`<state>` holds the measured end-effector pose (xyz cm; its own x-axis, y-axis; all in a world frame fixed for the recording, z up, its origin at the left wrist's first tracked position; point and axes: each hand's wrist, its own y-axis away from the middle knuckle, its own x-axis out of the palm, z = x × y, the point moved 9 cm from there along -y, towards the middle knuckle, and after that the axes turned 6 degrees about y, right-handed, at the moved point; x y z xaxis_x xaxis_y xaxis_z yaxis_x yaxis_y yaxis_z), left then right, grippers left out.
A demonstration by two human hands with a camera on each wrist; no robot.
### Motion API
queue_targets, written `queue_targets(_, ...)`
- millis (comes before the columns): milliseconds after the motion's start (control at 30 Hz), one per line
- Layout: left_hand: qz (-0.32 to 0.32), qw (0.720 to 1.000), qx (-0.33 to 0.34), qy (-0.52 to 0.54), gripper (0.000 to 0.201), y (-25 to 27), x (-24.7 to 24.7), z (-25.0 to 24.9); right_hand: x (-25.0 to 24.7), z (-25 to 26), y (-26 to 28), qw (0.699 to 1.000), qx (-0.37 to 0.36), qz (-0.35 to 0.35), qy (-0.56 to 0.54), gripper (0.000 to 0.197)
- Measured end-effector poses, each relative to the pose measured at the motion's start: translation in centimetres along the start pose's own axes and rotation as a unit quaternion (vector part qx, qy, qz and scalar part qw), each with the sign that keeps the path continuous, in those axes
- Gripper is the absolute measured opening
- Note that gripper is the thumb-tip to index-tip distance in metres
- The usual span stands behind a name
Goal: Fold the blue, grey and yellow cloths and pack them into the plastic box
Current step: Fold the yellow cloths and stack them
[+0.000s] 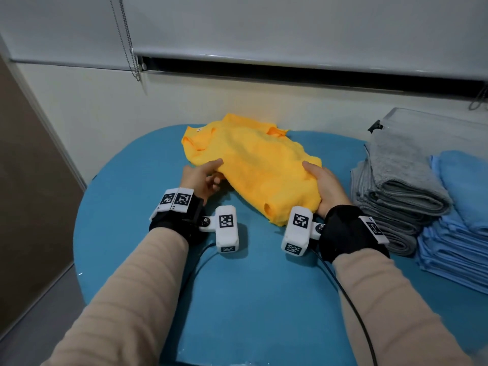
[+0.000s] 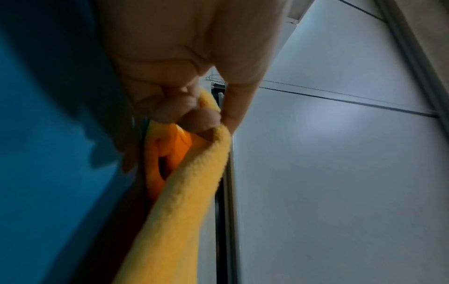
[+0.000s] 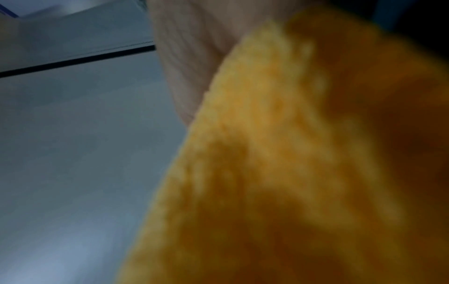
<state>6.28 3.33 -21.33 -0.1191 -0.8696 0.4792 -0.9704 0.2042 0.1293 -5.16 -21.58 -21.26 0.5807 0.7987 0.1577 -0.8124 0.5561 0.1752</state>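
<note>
A yellow cloth (image 1: 253, 165) lies crumpled mid-desk (image 1: 158, 260). The left hand (image 1: 200, 180) pinches its near-left edge; the right hand (image 1: 326, 190) curls round its right side. Folded grey cloths (image 1: 401, 186) and blue cloths (image 1: 459, 207) sit right. Best matching corners squarely and smoothing before creasing.

Both arms wear ribbed beige sleeves (image 1: 126, 294) down to black wrist wraps (image 1: 348, 231). White bands (image 1: 175, 199) printed with black square-code markers cross each wrap. A white camera block (image 1: 227, 228), also marker-tagged, is screwed onto each wrap, trailing a black cable (image 1: 353, 310).
</note>
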Motion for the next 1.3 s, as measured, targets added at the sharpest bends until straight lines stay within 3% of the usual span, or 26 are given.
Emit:
queue_targets(100,-0.025,0.999,0.026,-0.039,0.026,0.0,-0.4,-0.6,-2.0,1.0,0.0,0.993,-0.054,-0.103,0.018,0.051)
queue_targets(200,-0.098,0.991,0.071,-0.051,0.021,0.2,-1.8,-2.0,-3.7,1.5,0.3,0.980,-0.078,-0.181,0.005,0.055)
queue_targets(300,-0.142,0.984,0.082,-0.062,0.030,0.3,-3.1,-2.8,-3.9,1.6,0.2,0.978,-0.083,-0.187,-0.029,0.042)
queue_targets(400,-0.150,0.973,0.134,-0.116,0.037,-0.1,-3.2,-3.7,-3.3,1.6,0.2,0.982,-0.091,-0.167,0.000,0.023)
queue_targets(467,-0.117,0.972,0.166,-0.116,0.027,0.0,-2.5,-4.0,-2.5,1.8,0.3,0.980,-0.095,-0.151,0.093,0.017)
queue_targets(533,-0.052,0.978,0.181,-0.090,0.011,0.7,-1.0,-4.5,-1.8,2.4,0.6,0.943,-0.099,-0.157,0.276,0.030)
queue_targets(600,0.036,0.987,0.151,-0.053,0.028,1.2,1.1,-4.0,-1.2,3.5,1.6,0.889,-0.109,-0.172,0.410,0.042)
queue_targets(667,0.140,0.983,0.105,-0.051,0.038,2.9,4.3,-3.1,-0.3,5.2,2.8,0.864,-0.166,-0.180,0.440,0.042)
queue_targets(767,0.296,0.940,0.047,-0.163,0.052,6.0,9.0,-0.6,2.7,6.5,4.0,0.909,-0.252,-0.094,0.319,0.035)
queue_targets(833,0.383,0.897,-0.006,-0.223,0.053,7.3,10.4,1.8,5.2,5.8,4.4,0.925,-0.218,0.014,0.310,0.052)
queue_targets(867,0.407,0.884,-0.032,-0.230,0.049,7.6,10.6,2.7,6.0,5.0,4.4,0.922,-0.179,0.067,0.338,0.055)
queue_targets(933,0.417,0.873,-0.055,-0.248,0.029,7.7,10.2,3.3,6.7,2.8,4.5,0.906,-0.103,0.152,0.381,0.044)
queue_targets(1000,0.400,0.878,-0.057,-0.256,0.016,7.4,9.6,3.2,6.2,2.3,4.1,0.894,-0.112,0.150,0.407,0.029)
queue_targets(1033,0.382,0.885,-0.053,-0.262,0.012,7.0,9.2,3.0,5.8,2.6,3.6,0.903,-0.131,0.128,0.389,0.024)
queue_targets(1133,0.278,0.909,-0.019,-0.310,0.062,5.1,7.8,2.0,3.6,3.6,2.6,0.977,-0.123,0.034,0.172,0.027)
queue_targets(1167,0.236,0.912,0.001,-0.336,0.062,4.7,7.3,1.4,2.7,3.6,2.2,0.994,-0.102,0.010,0.043,0.029)
queue_targets(1233,0.162,0.916,0.049,-0.365,0.045,3.9,6.1,0.2,2.3,3.3,1.7,0.984,-0.057,0.021,-0.165,0.041)
queue_targets(1300,0.120,0.914,0.049,-0.385,0.027,3.1,5.1,-0.1,2.4,2.9,1.9,0.967,-0.030,0.035,-0.252,0.064)
